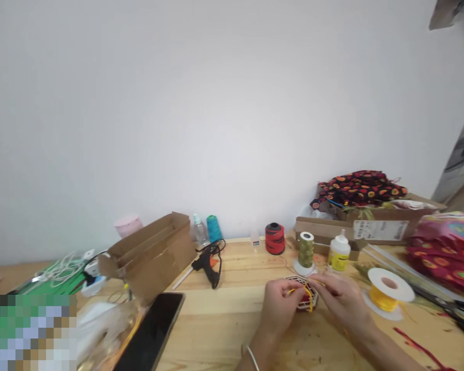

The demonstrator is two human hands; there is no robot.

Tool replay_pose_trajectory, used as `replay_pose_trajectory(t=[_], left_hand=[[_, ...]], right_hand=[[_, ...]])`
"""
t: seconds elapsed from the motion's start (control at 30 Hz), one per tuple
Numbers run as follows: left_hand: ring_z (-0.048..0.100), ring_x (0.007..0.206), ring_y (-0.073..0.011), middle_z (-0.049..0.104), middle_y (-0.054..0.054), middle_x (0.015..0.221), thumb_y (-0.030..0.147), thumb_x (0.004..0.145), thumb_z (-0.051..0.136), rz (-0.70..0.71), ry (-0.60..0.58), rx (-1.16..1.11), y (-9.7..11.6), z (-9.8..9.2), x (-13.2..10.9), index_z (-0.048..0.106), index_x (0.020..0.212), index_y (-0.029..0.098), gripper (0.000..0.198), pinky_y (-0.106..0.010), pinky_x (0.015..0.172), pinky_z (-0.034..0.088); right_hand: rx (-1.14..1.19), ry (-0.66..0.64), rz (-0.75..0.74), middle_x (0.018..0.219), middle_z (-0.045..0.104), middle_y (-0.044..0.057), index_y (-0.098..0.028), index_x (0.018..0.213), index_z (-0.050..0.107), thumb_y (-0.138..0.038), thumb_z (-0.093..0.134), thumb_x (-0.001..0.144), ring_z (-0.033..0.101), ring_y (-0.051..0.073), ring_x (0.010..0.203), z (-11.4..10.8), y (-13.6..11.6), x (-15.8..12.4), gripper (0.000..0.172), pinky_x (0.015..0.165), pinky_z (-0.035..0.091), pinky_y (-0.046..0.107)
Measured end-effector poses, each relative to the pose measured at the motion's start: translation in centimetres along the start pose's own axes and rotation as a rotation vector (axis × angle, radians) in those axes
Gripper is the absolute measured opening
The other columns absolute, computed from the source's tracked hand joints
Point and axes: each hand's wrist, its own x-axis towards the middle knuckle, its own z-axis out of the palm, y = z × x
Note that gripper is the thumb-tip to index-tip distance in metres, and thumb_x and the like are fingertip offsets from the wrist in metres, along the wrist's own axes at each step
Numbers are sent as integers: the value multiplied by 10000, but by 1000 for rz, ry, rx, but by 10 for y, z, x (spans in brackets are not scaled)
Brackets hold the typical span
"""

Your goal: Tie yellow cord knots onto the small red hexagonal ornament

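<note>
You had the small lattice piece (314, 297), maroon with a pale openwork face, at the table (212, 319), right of its middle and well forward of the back edge along the wall. It sat between your two hands; whether its underside touched the wood was hidden.

Your left hand (280, 304) had thumb and forefinger drawn together, pinching the piece at its left side, with the yellow cord (310, 305) close by the tips and curving over the face. Your right hand (344, 299) reached in from the other side, its fingertips at the upper right rim. They were too small and blurred to tell whether they were pressed together, pinching the strand or only resting there.

The step in hand looked like working the cord through or around the openwork, and it seemed part done, since a loop lay across the front. The next move, as I judged it, called for a steady left pinch while the right fingers found the free end and drew the slack out gently.

The yellow spool (384, 299) stood just beyond your right hand, toward the table's right side, with scissors (450, 308) farther that way.
</note>
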Motion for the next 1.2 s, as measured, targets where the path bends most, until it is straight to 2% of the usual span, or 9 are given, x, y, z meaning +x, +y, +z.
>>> replay_pose_trajectory(t=[0.17,0.3,0.43,0.57,0.73,1.07,1.2], left_hand=[[608,591,-189,684,-65,646,260,607,567,-9,3,-19,1,-2,2,664,678,113,189,-251,543,489],[605,578,-181,683,-57,630,265,598,581,-5,-63,-12,-1,-4,6,664,674,112,190,-247,545,490],[605,620,-183,682,-51,667,270,602,578,4,-15,34,-4,-5,8,662,684,131,181,-241,570,489],[600,596,-182,679,-73,665,260,596,581,59,-65,22,-5,-3,6,668,685,110,195,-249,562,485],[603,567,-174,680,-61,624,253,597,584,-8,-4,-34,-2,-2,5,657,668,104,180,-244,536,487],[605,659,-200,678,-71,710,270,613,578,-13,-114,-138,-7,-3,5,652,758,108,230,-285,614,493],[600,634,-191,677,-74,694,258,610,580,21,-95,-73,-5,-3,5,666,705,110,196,-262,585,486]], right_hand=[[-41,-68,9,541,585,20,-202,665,617,-217,452,737,517,130,493,0,-1,1,181,465,381,224],[-132,-43,26,530,572,10,-190,666,617,-228,443,746,499,109,490,-1,-2,4,195,473,359,203],[-106,-98,1,537,581,13,-190,645,620,-215,424,755,506,112,504,-2,-3,4,226,474,360,198],[-73,-49,35,592,603,17,-187,705,618,-216,448,744,522,112,533,-1,0,1,177,505,373,199],[-98,-63,1,507,546,6,-178,664,617,-231,447,747,483,106,484,0,2,1,196,467,344,198],[-109,-52,7,493,528,-1,-188,665,612,-248,424,759,465,102,468,0,-1,3,218,448,327,196],[-101,-60,13,522,553,7,-187,663,610,-245,426,760,482,106,494,0,1,2,216,469,337,199]])
